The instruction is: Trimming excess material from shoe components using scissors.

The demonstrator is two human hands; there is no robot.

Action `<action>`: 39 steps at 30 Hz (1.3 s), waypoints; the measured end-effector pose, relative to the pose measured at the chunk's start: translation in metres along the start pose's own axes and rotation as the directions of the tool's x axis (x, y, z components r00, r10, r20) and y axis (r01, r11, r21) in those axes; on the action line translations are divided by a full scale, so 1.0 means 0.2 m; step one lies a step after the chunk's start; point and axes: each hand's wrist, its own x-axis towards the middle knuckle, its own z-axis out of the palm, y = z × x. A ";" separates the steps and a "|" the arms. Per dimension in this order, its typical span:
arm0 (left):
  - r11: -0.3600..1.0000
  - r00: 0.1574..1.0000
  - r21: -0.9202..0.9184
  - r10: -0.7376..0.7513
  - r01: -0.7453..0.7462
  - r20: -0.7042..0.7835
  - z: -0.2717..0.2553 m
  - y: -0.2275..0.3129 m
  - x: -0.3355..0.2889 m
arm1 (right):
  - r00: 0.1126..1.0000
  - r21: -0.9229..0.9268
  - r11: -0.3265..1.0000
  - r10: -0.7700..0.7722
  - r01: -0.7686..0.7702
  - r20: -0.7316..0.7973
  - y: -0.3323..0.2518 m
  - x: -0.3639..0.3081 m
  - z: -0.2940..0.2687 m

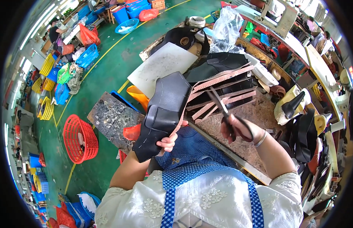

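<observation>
A black leather shoe upper (167,99) is held up in front of me, gripped at its lower right edge by my left hand (168,143). Its right edge shows a pinkish notched border, and pale marks run across its face. My right hand (239,129) is closed on a pair of scissors (224,108), fingers through the dark handle loops. The blades point up and left, apart from the held upper. Just beyond them lies a stack of black leather pieces (222,62) with pinkish, saw-toothed edges, partly hidden by the held upper.
A worn brown worktable (248,117) lies under the stack, with a white board (161,68) at its far left. Clear plastic bags (225,28) stand behind. To the left are a stained board (113,117) and a red basket (80,138). Machines and shoe parts crowd the right.
</observation>
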 end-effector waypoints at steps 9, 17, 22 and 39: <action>0.973 0.993 0.229 0.033 -0.008 -0.110 -0.05 0.06 -0.08 | 0.992 -0.014 0.999 0.043 -0.041 0.121 -0.16 0.17 0.06; 0.981 0.987 0.182 0.087 -0.061 -0.138 0.01 0.05 -0.10 | 0.964 -0.194 0.975 -0.151 0.109 -0.221 -0.17 0.18 0.15; 0.964 0.931 0.041 -0.266 0.264 0.249 -0.08 -0.08 0.11 | 0.870 -0.022 0.876 -0.482 0.482 -0.105 -0.27 0.21 0.45; 0.749 0.789 0.655 0.462 -0.102 -0.405 0.17 0.09 0.14 | 0.358 -0.288 0.849 -0.462 0.444 -0.811 -0.17 0.29 -0.40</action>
